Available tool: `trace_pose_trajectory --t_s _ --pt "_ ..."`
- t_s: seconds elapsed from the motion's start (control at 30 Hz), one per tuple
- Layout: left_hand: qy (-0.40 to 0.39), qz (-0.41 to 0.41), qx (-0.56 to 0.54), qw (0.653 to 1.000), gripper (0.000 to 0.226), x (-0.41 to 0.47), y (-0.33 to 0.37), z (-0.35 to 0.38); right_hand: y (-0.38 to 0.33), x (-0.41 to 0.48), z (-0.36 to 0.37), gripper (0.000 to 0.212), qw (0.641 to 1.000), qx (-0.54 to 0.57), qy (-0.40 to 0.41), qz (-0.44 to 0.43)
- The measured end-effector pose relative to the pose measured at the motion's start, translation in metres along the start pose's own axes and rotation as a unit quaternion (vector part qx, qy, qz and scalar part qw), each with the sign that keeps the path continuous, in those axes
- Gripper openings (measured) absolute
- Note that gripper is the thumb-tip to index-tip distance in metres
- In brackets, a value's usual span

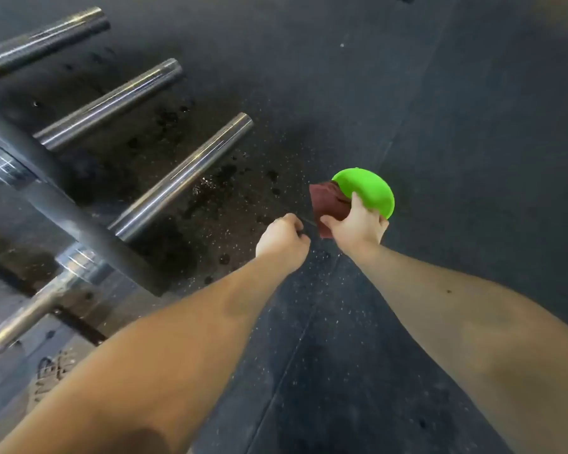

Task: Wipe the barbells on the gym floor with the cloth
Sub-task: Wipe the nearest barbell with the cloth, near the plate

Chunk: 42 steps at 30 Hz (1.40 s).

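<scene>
Cloth (328, 204) seemingly clear of 3 barbells (184, 173)

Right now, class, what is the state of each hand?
Left hand: fingers curled; whether it holds anything cannot be told.
Right hand: grips the dark red cloth together with the green bowl.

Barbells (184, 172) on dark speckled floor (439, 126)

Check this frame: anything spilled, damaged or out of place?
Yes: dark wet splotches spread over the black speckled rubber floor between the shiny steel barbell ends, like spilled or sprayed liquid. Nothing looks damaged.
</scene>
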State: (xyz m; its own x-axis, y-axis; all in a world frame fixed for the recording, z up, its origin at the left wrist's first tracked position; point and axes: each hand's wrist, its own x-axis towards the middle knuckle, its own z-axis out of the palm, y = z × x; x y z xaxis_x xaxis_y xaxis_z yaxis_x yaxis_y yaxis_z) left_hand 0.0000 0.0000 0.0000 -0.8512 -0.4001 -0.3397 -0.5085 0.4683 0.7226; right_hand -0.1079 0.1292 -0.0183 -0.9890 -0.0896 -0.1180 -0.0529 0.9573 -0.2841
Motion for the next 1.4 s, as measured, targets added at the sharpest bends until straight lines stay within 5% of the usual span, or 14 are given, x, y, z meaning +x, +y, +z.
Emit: trace_pose_trajectory --t_s 0.17,0.53,0.8,1.1,1.4 --pt "-0.021 -0.007 0.018 1.000 0.025 -0.002 -0.002 0.009 0.008 0.010 0.005 0.030 0.999 -0.025 -0.004 -0.042" --pt "-0.003 -0.030 -0.001 1.000 0.027 -0.023 -0.018 -0.001 0.011 0.002 -0.003 0.040 0.993 0.076 -0.045 -0.074" --pt "0.025 -0.012 -0.032 0.999 0.023 -0.041 -0.017 -0.027 -0.034 -0.018 -0.053 0.033 0.948 0.266 0.103 -0.139" --pt "0.102 -0.006 -0.156 0.983 0.024 -0.074 -0.033 -0.109 -0.130 -0.109 -0.059 0.030 0.897 0.386 0.019 -0.215" --pt "0.143 -0.023 -0.151 0.978 0.011 -0.126 -0.084 -0.164 -0.173 -0.183 -0.063 0.032 0.894 0.388 -0.050 -0.220"
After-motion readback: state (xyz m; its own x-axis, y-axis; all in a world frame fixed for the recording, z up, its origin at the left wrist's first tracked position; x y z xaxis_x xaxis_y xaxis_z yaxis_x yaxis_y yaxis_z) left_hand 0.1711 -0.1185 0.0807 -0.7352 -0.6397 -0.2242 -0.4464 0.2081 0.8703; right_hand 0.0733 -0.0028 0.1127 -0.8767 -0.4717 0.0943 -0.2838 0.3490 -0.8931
